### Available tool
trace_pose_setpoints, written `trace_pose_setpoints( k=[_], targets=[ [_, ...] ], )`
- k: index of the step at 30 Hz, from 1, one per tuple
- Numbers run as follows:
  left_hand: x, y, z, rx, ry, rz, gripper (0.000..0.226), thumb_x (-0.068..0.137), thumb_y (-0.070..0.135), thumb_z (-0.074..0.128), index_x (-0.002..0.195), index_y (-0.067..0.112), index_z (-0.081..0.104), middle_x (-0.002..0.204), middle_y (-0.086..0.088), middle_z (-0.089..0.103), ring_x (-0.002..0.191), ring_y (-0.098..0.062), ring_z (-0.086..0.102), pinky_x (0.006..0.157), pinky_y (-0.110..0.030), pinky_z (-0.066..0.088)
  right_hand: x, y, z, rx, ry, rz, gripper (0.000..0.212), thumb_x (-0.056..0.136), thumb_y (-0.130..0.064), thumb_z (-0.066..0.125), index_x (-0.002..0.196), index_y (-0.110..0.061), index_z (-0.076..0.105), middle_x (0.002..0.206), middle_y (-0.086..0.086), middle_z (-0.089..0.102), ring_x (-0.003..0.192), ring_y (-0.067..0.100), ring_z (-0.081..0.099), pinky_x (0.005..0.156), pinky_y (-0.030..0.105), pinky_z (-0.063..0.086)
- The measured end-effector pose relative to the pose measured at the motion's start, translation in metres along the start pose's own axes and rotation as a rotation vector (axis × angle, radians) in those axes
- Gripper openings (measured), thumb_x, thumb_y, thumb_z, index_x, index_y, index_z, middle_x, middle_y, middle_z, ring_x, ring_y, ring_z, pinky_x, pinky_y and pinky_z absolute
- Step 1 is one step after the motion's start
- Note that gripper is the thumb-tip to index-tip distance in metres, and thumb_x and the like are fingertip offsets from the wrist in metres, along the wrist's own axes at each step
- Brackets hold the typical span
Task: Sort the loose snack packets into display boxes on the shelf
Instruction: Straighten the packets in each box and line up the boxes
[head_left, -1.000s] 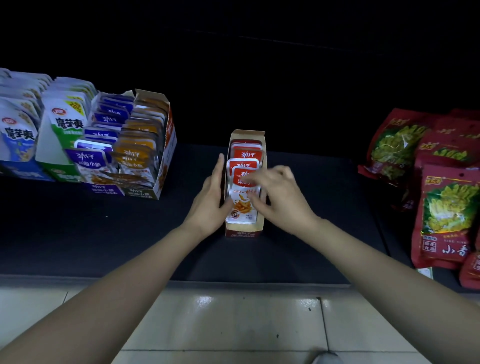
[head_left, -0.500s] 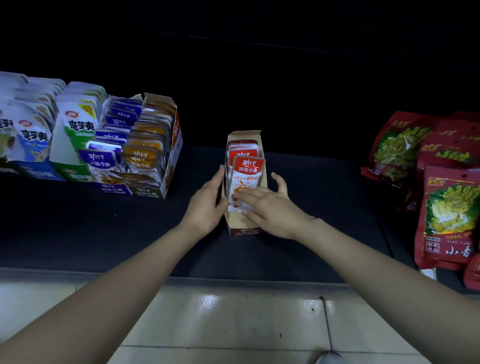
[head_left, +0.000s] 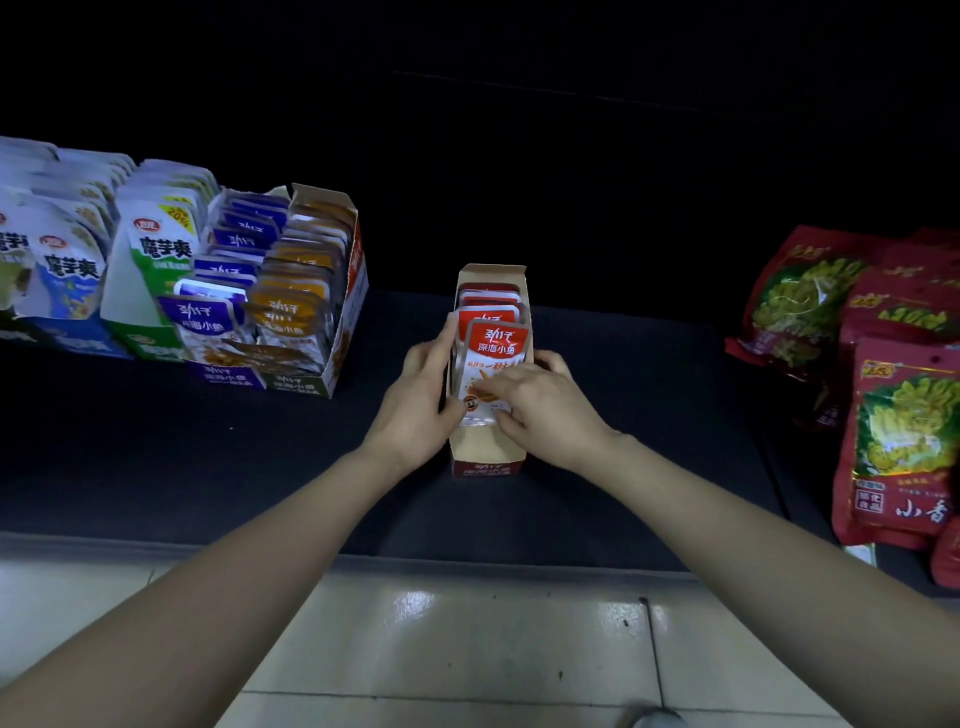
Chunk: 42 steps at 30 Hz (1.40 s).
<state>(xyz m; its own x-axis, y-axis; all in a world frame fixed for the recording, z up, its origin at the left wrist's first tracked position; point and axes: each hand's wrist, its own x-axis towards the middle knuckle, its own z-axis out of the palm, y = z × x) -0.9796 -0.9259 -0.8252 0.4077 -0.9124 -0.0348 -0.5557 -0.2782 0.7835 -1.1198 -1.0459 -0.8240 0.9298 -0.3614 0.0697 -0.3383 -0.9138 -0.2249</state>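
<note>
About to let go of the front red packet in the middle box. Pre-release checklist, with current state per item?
1. Inside the box: the front red packet sits between the walls of the display box. Ok.
2. Upright: it leans lightly on the row of red packets behind it. Ok.
3. Box braced: the left hand rests against the box's left wall. Ok.
4. Grip: the right hand pinches the packet's lower edge. Ok.
5. Box support: it stands on the shelf, back from the front edge. Ok.
6. Packet bottom seated on the box floor: cannot tell, the fingers hide it.
</note>
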Motion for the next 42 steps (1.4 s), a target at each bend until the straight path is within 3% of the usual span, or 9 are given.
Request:
trace_pose_setpoints(
  k=[3, 7, 13, 17, 20, 25, 32, 38, 42],
  targets=[
    [0.004, 0.001, -0.002, 0.028, 0.014, -0.002, 0.09, 0.095, 0.016, 0.057, 0.153, 0.042, -0.007, 0.147, -0.001, 0.027, 0.098, -0.008, 0.051, 0.079, -0.019, 0.041, 0.005, -0.003, -0.005, -0.06, -0.08, -0.017, 0.039, 0.096, -0.031, 0.052, 0.133, -0.02, 0.056, 0.131, -0.002, 0.061, 0.129, 0.016, 0.047, 0.115, 0.039, 0.002],
    [0.014, 0.005, -0.008, 0.086, 0.025, -0.041, 0.093, 0.094, 0.015, 0.057, 0.15, 0.049, -0.009, 0.147, -0.007, 0.026, 0.092, -0.018, 0.058, 0.08, -0.035, 0.053, 0.011, -0.008, -0.007, -0.038, -0.067, -0.027, 0.041, 0.097, -0.032, 0.05, 0.135, -0.02, 0.05, 0.134, -0.003, 0.057, 0.132, 0.015, 0.042, 0.116, 0.043, -0.003],
    [0.02, 0.01, -0.01, 0.067, 0.041, -0.034, 0.087, 0.09, 0.006, 0.057, 0.152, 0.046, 0.011, 0.141, -0.005, 0.028, 0.094, -0.015, 0.054, 0.077, -0.029, 0.051, 0.008, 0.004, -0.006, -0.004, 0.146, -0.022, 0.031, 0.085, -0.014, 0.066, 0.115, -0.016, 0.067, 0.112, -0.001, 0.067, 0.11, 0.019, 0.056, 0.105, 0.033, 0.019],
    [0.018, 0.005, -0.006, 0.053, 0.046, -0.004, 0.09, 0.091, 0.007, 0.057, 0.152, 0.048, 0.006, 0.138, -0.001, 0.03, 0.089, -0.013, 0.057, 0.069, -0.023, 0.05, 0.018, 0.006, -0.004, -0.095, 0.313, 0.068, 0.03, 0.073, -0.017, 0.078, 0.102, -0.013, 0.068, 0.105, 0.003, 0.06, 0.103, 0.023, 0.052, 0.09, 0.032, 0.029],
    [0.018, 0.003, -0.005, -0.003, 0.054, -0.027, 0.091, 0.091, 0.007, 0.057, 0.153, 0.046, 0.003, 0.136, -0.001, 0.033, 0.09, -0.008, 0.054, 0.066, -0.012, 0.041, 0.032, 0.001, -0.003, -0.154, 0.335, 0.167, 0.053, 0.062, -0.024, 0.085, 0.105, -0.012, 0.057, 0.112, 0.008, 0.051, 0.106, 0.025, 0.044, 0.086, 0.037, 0.037],
    [0.018, -0.002, -0.006, -0.017, 0.042, -0.019, 0.089, 0.092, 0.015, 0.06, 0.153, 0.045, 0.004, 0.135, -0.002, 0.043, 0.1, -0.007, 0.05, 0.07, -0.012, 0.039, 0.04, -0.008, 0.001, -0.188, 0.144, 0.267, 0.11, 0.059, -0.046, 0.085, 0.148, -0.014, 0.03, 0.149, 0.018, 0.03, 0.139, 0.037, 0.024, 0.102, 0.048, 0.036],
    [0.014, -0.008, -0.008, -0.011, 0.067, -0.008, 0.09, 0.091, 0.014, 0.061, 0.154, 0.042, 0.004, 0.132, -0.001, 0.045, 0.1, -0.006, 0.05, 0.077, -0.017, 0.04, 0.057, -0.003, 0.006, -0.234, 0.288, 0.213, 0.076, 0.052, -0.018, 0.089, 0.118, -0.007, 0.051, 0.133, 0.021, 0.046, 0.126, 0.037, 0.039, 0.089, 0.044, 0.046],
    [0.004, -0.013, -0.017, 0.035, 0.147, -0.032, 0.087, 0.09, 0.005, 0.057, 0.156, 0.035, 0.008, 0.131, -0.002, 0.044, 0.086, -0.005, 0.054, 0.074, -0.017, 0.041, 0.069, -0.014, 0.013, -0.206, 0.28, 0.153, 0.084, 0.051, -0.026, 0.089, 0.123, -0.009, 0.049, 0.139, 0.022, 0.043, 0.132, 0.038, 0.035, 0.092, 0.045, 0.045],
    [-0.005, -0.011, -0.019, 0.034, 0.188, -0.004, 0.083, 0.089, 0.004, 0.057, 0.154, 0.035, 0.017, 0.129, -0.001, 0.041, 0.084, -0.008, 0.057, 0.074, -0.019, 0.045, 0.06, -0.017, 0.014, -0.127, 0.302, 0.158, 0.092, 0.058, -0.028, 0.086, 0.136, -0.012, 0.041, 0.151, 0.022, 0.027, 0.141, 0.039, 0.022, 0.098, 0.05, 0.042]
  ],
)
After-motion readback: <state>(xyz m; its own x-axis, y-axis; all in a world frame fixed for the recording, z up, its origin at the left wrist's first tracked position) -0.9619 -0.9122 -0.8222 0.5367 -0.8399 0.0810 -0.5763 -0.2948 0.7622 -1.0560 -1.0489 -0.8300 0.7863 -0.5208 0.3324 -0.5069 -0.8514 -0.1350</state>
